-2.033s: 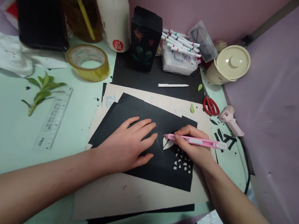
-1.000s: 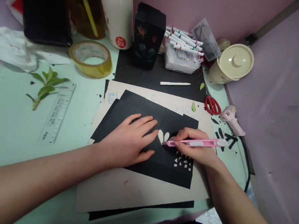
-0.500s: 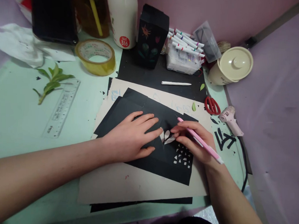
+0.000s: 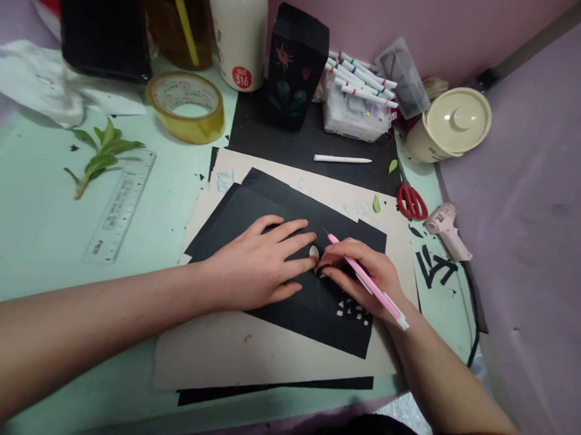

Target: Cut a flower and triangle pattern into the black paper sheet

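Observation:
My left hand (image 4: 266,261) lies flat with fingers spread on a folded black paper sheet (image 4: 320,326), pressing it against a greyish board (image 4: 205,355). Held in my right hand (image 4: 366,272) is a slim pink craft knife (image 4: 366,278), its thin tip pointing up and away over the paper. The right thumb and fingertips touch the black paper beside petal-shaped cut-outs, which they partly cover; whether they pinch a scrap is hidden. Small cut-out shapes (image 4: 352,310) show pale near the sheet's right end.
Around the board lie a clear ruler (image 4: 122,207), a leafy sprig (image 4: 99,156), a tape roll (image 4: 186,109), a white pen (image 4: 342,159), red scissors (image 4: 411,203), a pink glue gun (image 4: 448,230) and black paper strips (image 4: 434,268). Behind stand a white bottle (image 4: 241,38) and a black decorated box (image 4: 296,68).
My right hand has moved left with the craft knife, closer to my left fingertips, now covering more of the petal cut-outs. The left hand has stayed nearly in place.

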Motion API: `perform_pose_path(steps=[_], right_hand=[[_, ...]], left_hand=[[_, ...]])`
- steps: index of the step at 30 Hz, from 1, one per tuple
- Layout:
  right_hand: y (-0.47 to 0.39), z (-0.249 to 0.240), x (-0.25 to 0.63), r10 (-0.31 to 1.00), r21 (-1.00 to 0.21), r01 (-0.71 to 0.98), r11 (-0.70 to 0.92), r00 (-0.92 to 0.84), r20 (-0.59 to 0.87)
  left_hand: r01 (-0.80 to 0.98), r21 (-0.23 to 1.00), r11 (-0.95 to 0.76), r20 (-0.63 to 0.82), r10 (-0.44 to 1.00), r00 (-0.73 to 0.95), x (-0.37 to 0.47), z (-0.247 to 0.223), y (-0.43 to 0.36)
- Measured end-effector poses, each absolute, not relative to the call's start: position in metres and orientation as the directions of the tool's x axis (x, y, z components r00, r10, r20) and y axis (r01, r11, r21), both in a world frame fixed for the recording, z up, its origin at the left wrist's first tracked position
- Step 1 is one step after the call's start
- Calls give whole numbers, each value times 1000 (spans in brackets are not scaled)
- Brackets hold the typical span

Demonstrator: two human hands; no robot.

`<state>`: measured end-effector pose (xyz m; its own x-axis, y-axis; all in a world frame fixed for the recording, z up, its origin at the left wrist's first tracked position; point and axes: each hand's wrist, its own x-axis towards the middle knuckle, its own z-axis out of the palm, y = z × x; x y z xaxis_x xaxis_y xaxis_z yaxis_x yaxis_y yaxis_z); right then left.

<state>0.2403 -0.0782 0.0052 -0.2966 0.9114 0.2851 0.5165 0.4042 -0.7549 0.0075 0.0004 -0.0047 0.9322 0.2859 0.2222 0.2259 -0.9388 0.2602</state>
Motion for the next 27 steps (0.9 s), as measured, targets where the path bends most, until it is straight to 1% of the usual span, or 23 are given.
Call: perform_pose_path(steps=[3,5,9,11,14,16,19,21,24,27], right_hand=[[-77,3,238,917,-733,554,395,-284,280],[-77,1,238,918,-722,570,394,-280,280],[-77,-3,238,927,-742,556,375,-246,284],[-77,-4,237,928,-753,544,372,-231,292],[-75,-7,236,924,-763,520,383,-225,310],[-74,-9,236,919,-765,509,393,-225,323],[-76,-3,238,929,-767,524,369,-183,322],[-82,7,241,952,-794,533,293,-91,291],[-102,24,241,979,-855,502,130,71,191],[-125,29,232,984,-875,481,49,129,126]], left_hand=[[218,303,-928,206,288,935,7,-3,3],[242,368,-898,160,318,935,7,2,7],[314,562,-765,8,385,923,14,20,13],[383,617,-687,-77,432,899,21,30,12],[496,634,-593,-168,521,837,34,39,7],[531,644,-551,-176,569,804,42,39,2],[536,647,-542,-149,600,786,48,35,-4],[539,642,-546,-130,615,777,48,32,-6],[537,654,-532,-110,636,764,44,30,-7],[529,675,-515,-111,638,762,41,30,-7]])
